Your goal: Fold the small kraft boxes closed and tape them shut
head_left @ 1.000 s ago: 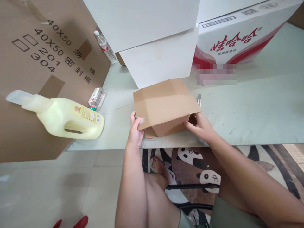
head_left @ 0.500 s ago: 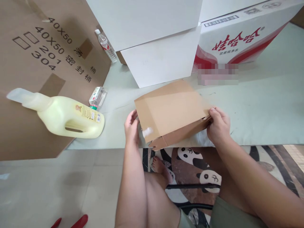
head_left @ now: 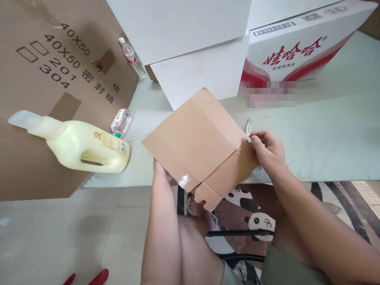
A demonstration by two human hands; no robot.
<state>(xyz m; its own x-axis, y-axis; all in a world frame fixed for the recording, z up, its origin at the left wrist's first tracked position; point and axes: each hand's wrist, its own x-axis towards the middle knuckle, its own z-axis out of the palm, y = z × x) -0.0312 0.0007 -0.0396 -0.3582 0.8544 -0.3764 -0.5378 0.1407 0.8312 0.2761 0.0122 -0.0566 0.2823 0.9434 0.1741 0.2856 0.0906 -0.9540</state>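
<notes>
A large brown cardboard sheet (head_left: 44, 99) printed with numbers fills the upper left of the frame, and stacked white boxes (head_left: 196, 47) and a red-and-white carton (head_left: 299, 47) stand along the top on the pale green counter (head_left: 326, 134). At centre, a small brown cardboard box (head_left: 196, 144) is held tilted above the counter's near edge, its long axis running from lower left to upper right, one corner pointing up and a loose flap (head_left: 208, 196) hanging at the bottom. The left hand (head_left: 160, 174) props it from beneath at the lower left, mostly hidden, so its grip cannot be judged. The right hand (head_left: 268, 152) lies just right of the box, fingers closed in a pinch on its right corner, and is the more exposed of the two. A pale yellow jug (head_left: 86, 146) lies on its side at left, a small bottle (head_left: 121, 122) just beyond it.
</notes>
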